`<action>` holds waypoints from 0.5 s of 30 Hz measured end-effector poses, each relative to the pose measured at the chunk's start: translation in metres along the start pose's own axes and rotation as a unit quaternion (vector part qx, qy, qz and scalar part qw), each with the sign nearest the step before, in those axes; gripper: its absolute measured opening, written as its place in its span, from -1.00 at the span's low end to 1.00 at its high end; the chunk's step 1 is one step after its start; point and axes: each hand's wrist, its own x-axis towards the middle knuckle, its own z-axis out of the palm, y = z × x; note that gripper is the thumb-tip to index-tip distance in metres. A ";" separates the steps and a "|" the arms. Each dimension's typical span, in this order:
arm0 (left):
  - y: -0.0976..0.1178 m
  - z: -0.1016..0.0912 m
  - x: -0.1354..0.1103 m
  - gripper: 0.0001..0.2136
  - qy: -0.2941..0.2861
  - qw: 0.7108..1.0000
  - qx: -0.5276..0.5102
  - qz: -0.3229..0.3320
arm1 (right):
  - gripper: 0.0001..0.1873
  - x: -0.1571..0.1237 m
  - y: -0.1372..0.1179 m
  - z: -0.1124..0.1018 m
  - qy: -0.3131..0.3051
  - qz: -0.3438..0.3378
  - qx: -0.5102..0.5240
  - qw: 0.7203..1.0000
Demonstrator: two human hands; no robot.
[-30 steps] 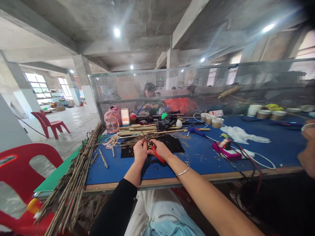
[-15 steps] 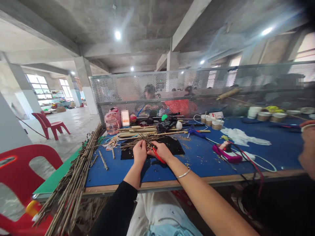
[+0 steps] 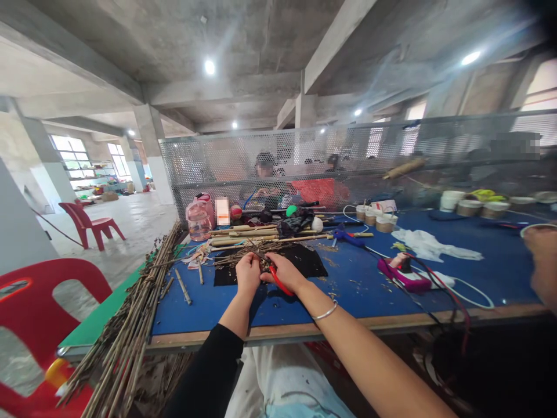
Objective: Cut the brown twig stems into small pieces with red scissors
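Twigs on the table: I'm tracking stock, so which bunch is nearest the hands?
The bunch on the black cloth, beside the left hand. The longer bundle lies farther left, hanging over the edge of the table.

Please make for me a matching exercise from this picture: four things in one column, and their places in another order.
Things:
1. Red-handled tool
2. Bundle of long dry stalks
3. Black sheet
4. Bracelet

Places:
A. Beneath thin twigs
B. In the right hand
C. Around the right arm, near the wrist
D. Over the table's near left corner

Pairs: 1-B, 2-D, 3-A, 4-C
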 end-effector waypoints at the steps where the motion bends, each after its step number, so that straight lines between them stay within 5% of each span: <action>1: 0.001 0.000 0.000 -0.77 0.005 1.000 0.009 0.006 | -0.40 0.000 -0.001 -0.001 -0.002 0.001 0.008 1.000; 15: -0.001 -0.002 0.001 -0.77 0.016 1.000 -0.009 -0.015 | -0.53 -0.003 -0.010 -0.009 -0.023 0.040 -0.019 0.999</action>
